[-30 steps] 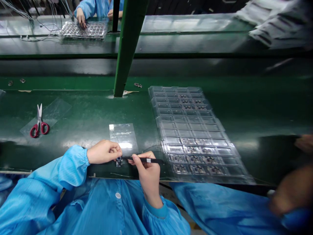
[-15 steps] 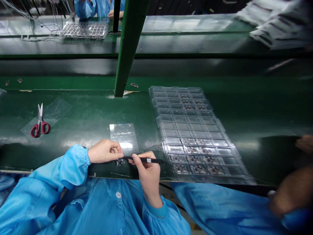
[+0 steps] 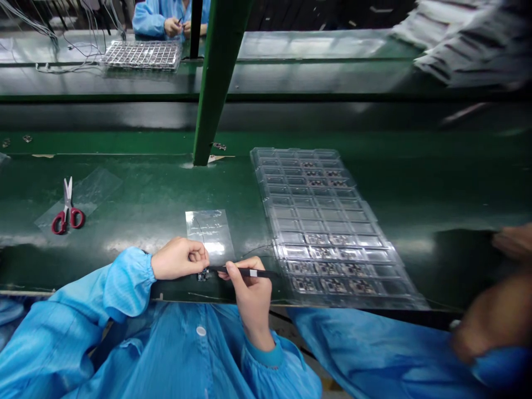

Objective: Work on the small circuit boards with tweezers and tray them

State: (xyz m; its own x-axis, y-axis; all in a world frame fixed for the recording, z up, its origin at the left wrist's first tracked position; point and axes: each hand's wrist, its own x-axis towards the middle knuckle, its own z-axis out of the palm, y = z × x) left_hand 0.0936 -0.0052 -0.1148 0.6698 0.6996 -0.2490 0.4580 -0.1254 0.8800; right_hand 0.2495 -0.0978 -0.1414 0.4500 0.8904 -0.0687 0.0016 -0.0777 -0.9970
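Observation:
My left hand (image 3: 178,259) is pinched at the top edge of a small circuit board (image 3: 203,275) by the bench's front edge. A thin dark wire (image 3: 201,224) rises from these fingertips over a clear plastic sheet (image 3: 218,227). Black tweezers (image 3: 260,273) with a white band lie in my closed right hand (image 3: 251,291), their tips pointing left at the board. Whether the tips grip anything is too small to tell. To the right, a clear compartment tray (image 3: 320,213) holds several small boards in some of its pockets.
Red-handled scissors (image 3: 67,213) lie on another clear sheet (image 3: 100,185) at left. A green post (image 3: 214,94) stands behind the work spot. Small parts (image 3: 219,146) lie near its foot. At right is a co-worker's blurred arm (image 3: 494,316); another person's hands (image 3: 174,26) show across the bench.
The view has shifted slightly, moving the tray a little left in the picture. Both my hands keep nearly the same pose at the board. The hands of the person opposite now show more clearly.

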